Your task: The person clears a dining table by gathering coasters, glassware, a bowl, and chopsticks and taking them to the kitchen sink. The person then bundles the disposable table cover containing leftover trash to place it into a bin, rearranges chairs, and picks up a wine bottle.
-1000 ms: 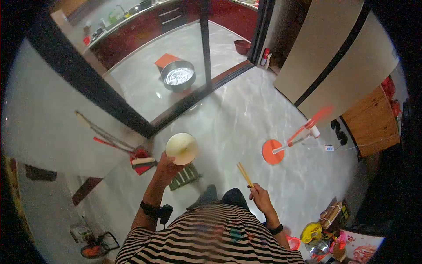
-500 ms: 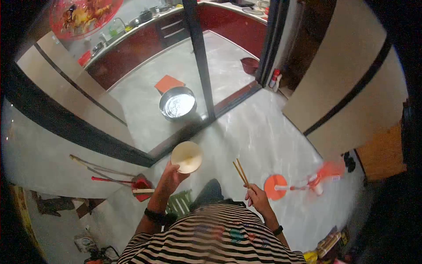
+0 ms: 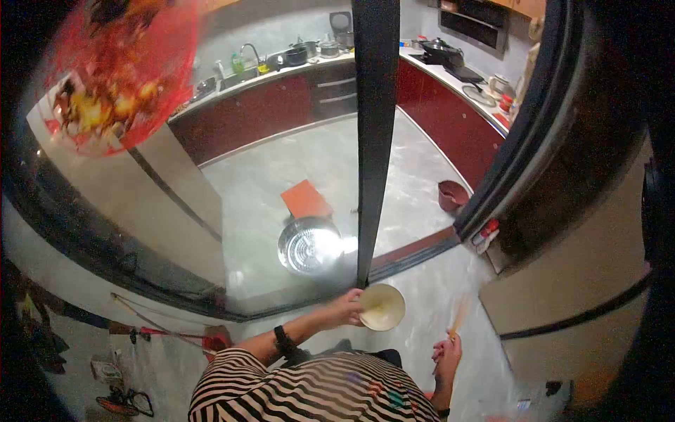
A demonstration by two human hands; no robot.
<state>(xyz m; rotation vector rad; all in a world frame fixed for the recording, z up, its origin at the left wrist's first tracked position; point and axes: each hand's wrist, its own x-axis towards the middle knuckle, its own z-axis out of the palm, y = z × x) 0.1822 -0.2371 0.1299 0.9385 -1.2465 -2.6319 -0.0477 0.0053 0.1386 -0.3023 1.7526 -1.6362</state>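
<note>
My left hand (image 3: pixel 343 311) grips a pale round bowl (image 3: pixel 382 307) by its left side, in front of the dark door frame post. A little yellowish matter shows inside the bowl. Lower right, my right hand (image 3: pixel 447 350) is closed round the chopsticks (image 3: pixel 460 316), which point upward and are blurred by motion. The two hands are apart, with floor between them.
A glass sliding door with a black post (image 3: pixel 376 141) stands ahead. Beyond it are a round metal basin (image 3: pixel 308 245), an orange box (image 3: pixel 306 199), a dark red bucket (image 3: pixel 452 195) and red kitchen cabinets (image 3: pixel 246 125). A broom and red dustpan (image 3: pixel 217 340) lean at left.
The view has tilted up and shifted toward the kitchen. The bowl and my left hand now appear further right and lower. The orange-based stand has left the view. Both hands keep their hold.
</note>
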